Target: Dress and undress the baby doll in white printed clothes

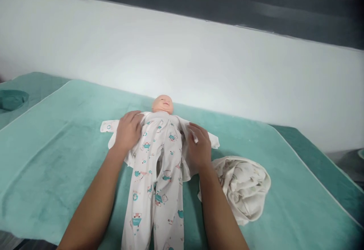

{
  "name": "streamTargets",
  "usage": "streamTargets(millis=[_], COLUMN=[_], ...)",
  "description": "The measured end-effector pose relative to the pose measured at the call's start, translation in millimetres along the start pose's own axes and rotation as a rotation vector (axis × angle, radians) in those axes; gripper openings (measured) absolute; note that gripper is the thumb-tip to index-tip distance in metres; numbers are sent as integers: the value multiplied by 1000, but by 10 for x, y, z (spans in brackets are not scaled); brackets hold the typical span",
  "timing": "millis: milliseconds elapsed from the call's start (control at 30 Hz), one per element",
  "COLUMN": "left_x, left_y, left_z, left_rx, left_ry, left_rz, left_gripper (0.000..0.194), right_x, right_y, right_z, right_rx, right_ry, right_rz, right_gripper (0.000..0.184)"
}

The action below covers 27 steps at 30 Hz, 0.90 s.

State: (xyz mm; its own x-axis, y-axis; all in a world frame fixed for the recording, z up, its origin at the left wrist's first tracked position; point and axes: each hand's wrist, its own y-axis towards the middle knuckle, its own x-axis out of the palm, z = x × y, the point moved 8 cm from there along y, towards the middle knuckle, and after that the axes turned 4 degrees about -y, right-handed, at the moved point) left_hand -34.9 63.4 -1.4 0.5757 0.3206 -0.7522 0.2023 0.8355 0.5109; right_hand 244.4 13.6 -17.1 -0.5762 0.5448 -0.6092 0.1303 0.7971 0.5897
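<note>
A baby doll lies on its back, its head toward the wall. White baby pants with a teal and pink print lie over its front, legs toward me. A white baby shirt spreads from under the pants, sleeves out to both sides. At the shirt's left side, my left hand is closed on the cloth near the shoulder; its fingertips are partly hidden. My right hand pinches the shirt's right front, with a bit of white fabric showing between the fingers.
A crumpled off-white cloth lies to the right of my right forearm. Green sheeting covers the table, which meets a white wall behind the doll. A dark green item sits at the far left.
</note>
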Motion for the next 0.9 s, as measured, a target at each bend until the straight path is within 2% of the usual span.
streamTargets(millis=[67,133,233,400,567,767,833,900], left_x=[150,258,333,334,303,246,244,251], left_y=[16,38,87,128,123,111,105,103], left_z=[104,111,3,-127,-258,-411,-447,-453], left_rx=[110,127,32,-86,-182,-270,-301,-304], left_ry=[-72,-77,-12,135,214,234,236,234], left_rz=[-77,-133,-154,-126,-126,-92,-96,-106], left_gripper=[44,47,45,42,42,40,38,37], right_x=[175,333,494,645,670,523,489,442], right_y=[30,73,171,339,469,477,461,454], right_z=[-233,-327,-267,-77,133,667,678,564], right_rx=[-102,-133,-101,-69,14,327,290,172], right_ry=[-5,14,25,-168,-321,-237,-209,-186], right_rz=[-128,-240,-314,-358,-378,-319,-273,-197], right_gripper=[37,42,47,43,46,45,45,43])
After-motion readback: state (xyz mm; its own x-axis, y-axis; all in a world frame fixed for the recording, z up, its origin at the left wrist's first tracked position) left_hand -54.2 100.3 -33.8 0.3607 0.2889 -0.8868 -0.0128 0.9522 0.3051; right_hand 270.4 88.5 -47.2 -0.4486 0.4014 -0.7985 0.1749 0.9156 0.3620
